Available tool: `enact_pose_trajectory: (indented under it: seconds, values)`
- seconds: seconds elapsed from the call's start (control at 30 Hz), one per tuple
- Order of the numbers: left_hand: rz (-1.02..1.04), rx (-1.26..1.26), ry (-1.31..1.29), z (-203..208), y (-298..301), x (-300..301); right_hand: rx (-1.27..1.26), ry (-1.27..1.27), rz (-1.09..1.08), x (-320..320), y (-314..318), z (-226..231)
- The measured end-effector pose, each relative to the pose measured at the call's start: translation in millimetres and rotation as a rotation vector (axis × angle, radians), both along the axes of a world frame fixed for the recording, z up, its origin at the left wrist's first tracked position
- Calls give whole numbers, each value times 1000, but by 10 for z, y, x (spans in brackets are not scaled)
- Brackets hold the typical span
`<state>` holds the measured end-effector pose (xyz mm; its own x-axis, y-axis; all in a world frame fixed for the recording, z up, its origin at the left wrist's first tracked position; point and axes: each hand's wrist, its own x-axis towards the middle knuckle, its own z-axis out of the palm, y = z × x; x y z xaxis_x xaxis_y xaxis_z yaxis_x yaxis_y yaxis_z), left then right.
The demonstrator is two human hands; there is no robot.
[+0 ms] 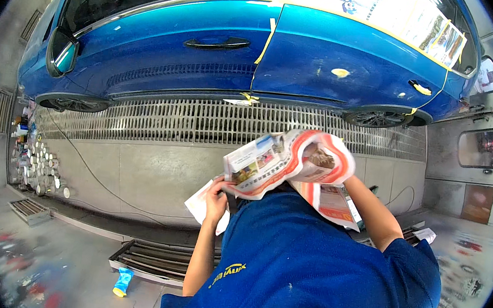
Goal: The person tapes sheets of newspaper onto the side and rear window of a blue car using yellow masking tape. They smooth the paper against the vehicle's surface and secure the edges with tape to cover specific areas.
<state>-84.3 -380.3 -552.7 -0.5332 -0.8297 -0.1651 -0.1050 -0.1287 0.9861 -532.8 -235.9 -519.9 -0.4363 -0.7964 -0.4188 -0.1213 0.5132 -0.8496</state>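
Note:
A printed newspaper sheet, white with red bands and pictures, is spread and curled in front of my chest. My left hand pinches its lower left edge. My right forearm reaches up to the sheet's right end; the right hand is behind the curled paper, its fingers hidden. Another part of printed paper hangs below, and a white sheet shows beside my left hand. Beyond stands a blue car, its rear window area covered with paper edged in yellow tape. A pale yellow patch marks one door.
A metal floor grating runs alongside the car. Several cans cluster at the left wall. A cable crosses the floor. Nearer me are a slatted metal rack and a blue packet. A wall with a window is at right.

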Motion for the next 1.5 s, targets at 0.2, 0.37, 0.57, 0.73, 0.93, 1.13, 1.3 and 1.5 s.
enact_pose_trajectory:
  seconds: [0.2, 0.37, 0.57, 0.73, 0.93, 1.13, 1.3, 1.5]
  values:
    - [205, -173, -105, 253, -126, 193, 105, -252, -44, -202, -205, 146]
    - [63, -128, -301, 493, -61, 226, 584, -380, 460, -257, -313, 661]
    - [284, 82, -495, 621, 302, 423, 295, -370, 1129, -799, -653, 558]
    - [350, 105, -526, 462, 592, 542, 426, -140, 1265, -774, -996, 638]
    - [437, 212, -390, 660, 1261, 810, 572, 409, 1413, -567, -1275, 226]
    - [576, 505, -386, 1081, 1728, 1207, 447, 607, 1262, 16, -1742, -27]
    - [879, 586, -164, 842, 2339, 1985, 423, 642, 1364, 744, -2147, -164]
    - [1421, 198, -256, 1107, 2413, 1859, 269, 535, 1459, 1398, -2556, -357]
